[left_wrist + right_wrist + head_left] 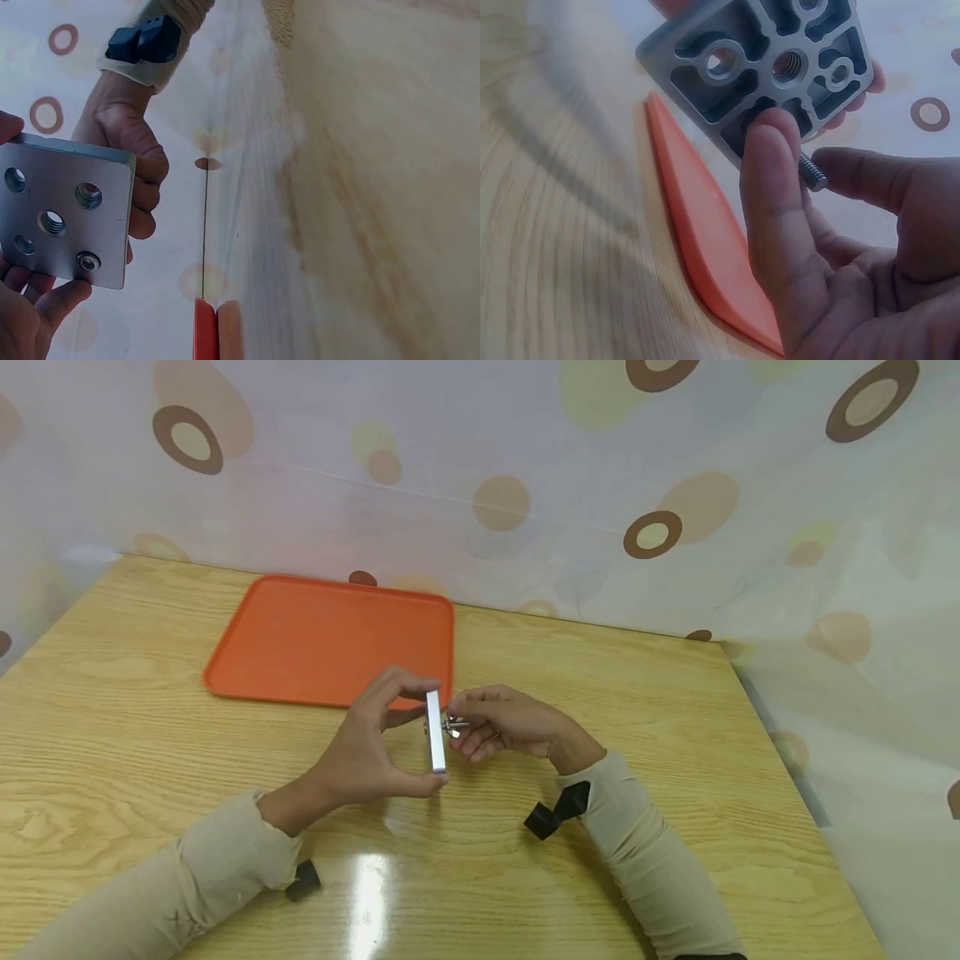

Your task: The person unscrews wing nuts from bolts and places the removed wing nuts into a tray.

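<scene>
My left hand (358,753) grips a square silver metal plate (436,732) by opposite edges, holding it upright above the table. The left wrist view shows the plate's flat face (49,187) with several holes and a bolt head (88,261) seated in one corner hole. On the ribbed back, in the right wrist view, the bolt's threaded end (811,172) sticks out between the fingers of my right hand (862,262). A small wing nut (453,727) sits on that bolt, and the right fingertips pinch about it, partly hiding it.
An orange tray (337,639) lies behind the hands, toward the back left of the wooden table (150,735). A patterned cloth (442,460) hangs along the back and right side. Black wrist cameras (557,810) sit at both beige sleeves.
</scene>
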`<action>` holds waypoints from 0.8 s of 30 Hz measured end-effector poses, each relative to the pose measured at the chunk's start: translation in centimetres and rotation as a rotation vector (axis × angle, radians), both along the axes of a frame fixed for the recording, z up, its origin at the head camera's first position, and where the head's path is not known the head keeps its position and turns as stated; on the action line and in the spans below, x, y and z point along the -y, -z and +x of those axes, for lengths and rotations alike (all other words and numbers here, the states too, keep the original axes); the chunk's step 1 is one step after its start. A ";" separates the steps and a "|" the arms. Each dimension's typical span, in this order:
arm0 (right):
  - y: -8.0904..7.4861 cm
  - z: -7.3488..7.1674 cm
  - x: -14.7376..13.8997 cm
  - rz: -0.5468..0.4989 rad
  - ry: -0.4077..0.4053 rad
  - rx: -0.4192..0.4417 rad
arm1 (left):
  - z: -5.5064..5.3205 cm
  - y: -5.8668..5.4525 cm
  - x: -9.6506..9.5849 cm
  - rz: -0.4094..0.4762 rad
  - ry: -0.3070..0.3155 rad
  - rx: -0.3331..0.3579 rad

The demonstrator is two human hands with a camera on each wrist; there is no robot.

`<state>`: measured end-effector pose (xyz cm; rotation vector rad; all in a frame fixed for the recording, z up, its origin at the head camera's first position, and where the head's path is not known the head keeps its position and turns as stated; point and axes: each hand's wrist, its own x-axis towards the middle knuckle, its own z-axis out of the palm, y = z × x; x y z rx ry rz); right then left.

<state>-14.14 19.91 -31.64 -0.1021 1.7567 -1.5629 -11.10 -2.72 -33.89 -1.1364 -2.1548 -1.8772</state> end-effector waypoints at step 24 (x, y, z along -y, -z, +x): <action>-0.1 0.0 -0.5 -0.064 -0.035 -0.146 | 0.0 0.0 -0.1 0.003 -0.001 0.024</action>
